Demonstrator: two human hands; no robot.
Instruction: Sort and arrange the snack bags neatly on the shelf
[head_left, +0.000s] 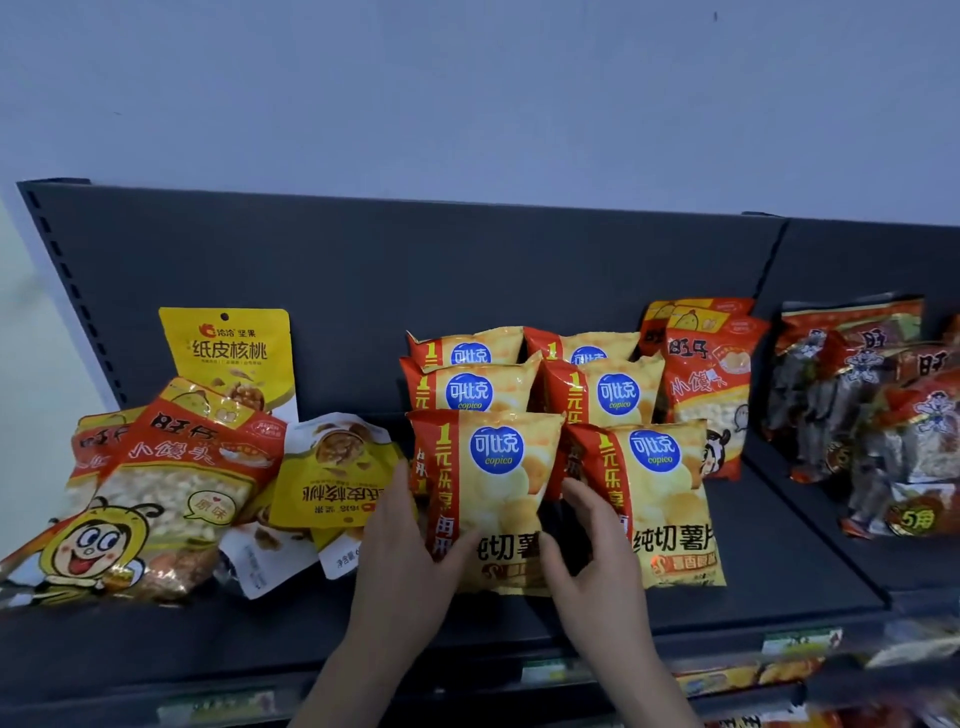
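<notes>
Pale wall (467, 93) at far side; small dark mark (715, 16) on it, upper right. Price labels (543, 670) along near edge, blurred.

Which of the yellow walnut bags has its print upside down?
The front yellow plastic walnut bag, lying tilted beside the left hand; its characters read inverted. The rear yellow walnut bag stands upright against the dark back panel.

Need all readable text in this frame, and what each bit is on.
"可比克 copico": blue logo, front left chip bag
"1元乐享", "纯切薯片": front right chip bag
"洽洽 坚果", "纸皮核桃": upright walnut bag
"旺仔", "小馒头", "原味": left mantou snack bag
"5角": silver snack pack
Shelf-edge price tags: blurred, unreadable
</notes>
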